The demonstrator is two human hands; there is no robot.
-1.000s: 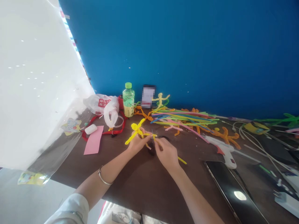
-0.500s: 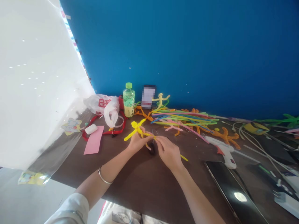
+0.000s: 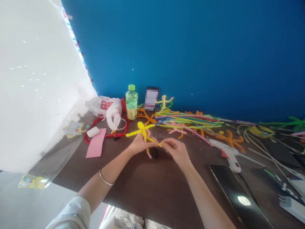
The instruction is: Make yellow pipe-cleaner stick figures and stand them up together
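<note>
Between my hands is a yellow pipe-cleaner figure [image 3: 141,126] with a round head, two outstretched arms and two legs. My left hand [image 3: 139,144] is closed around its body and one leg. One leg hangs down below that hand and ends in a pale pink tip. My right hand [image 3: 176,151] pinches the end of the other leg, just right of my left fingertips. Dark-handled scissors [image 3: 154,152] lie on the table behind and under my hands, partly hidden.
A bundle of coloured pipe cleaners [image 3: 188,121] lies behind, with orange figures [image 3: 231,140] around it. A drink bottle [image 3: 132,102] stands by a plastic bag [image 3: 105,106]. At right are a glue gun [image 3: 228,152], a phone [image 3: 234,190] and cables. Pink paper [image 3: 95,144] lies left.
The yellow figure has tilted more upright, and its free leg now hangs lower. My right hand has shifted slightly right; the yellow strand sticking out beyond it no longer shows.
</note>
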